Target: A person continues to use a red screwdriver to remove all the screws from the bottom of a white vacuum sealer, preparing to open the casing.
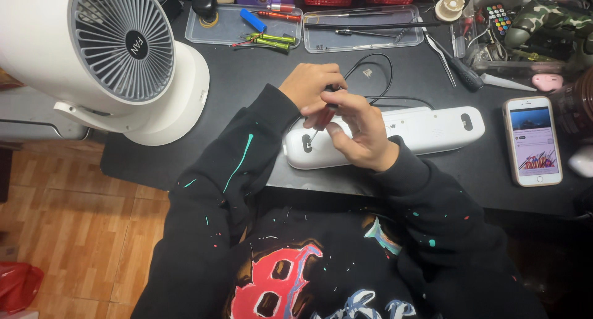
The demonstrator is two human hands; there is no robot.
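Two bare hands in black paint-flecked sleeves work together over a long white plastic device with rounded ends [432, 130], which lies flat near the front edge of a black counter [247, 84]. The left hand [311, 85] is curled closed around the top of a small screwdriver with a red and black handle [323, 114]. The right hand [361, 134] rests on the device, its fingers pinched closed on the lower part of the same handle. The screwdriver leans, its thin metal tip reaching down to an oval slot at the device's left end.

A thin black cable [377, 78] loops on the counter just behind the hands. A large white desk fan with a grey grille [120, 44] stands at the left edge of the counter. At the back, two clear shallow plastic trays [244, 25] hold small tools, among them green-handled ones and a blue cylinder. To the right of the device, a white smartphone with a lit screen [532, 140] lies face up. Wooden flooring shows on the left below the counter.
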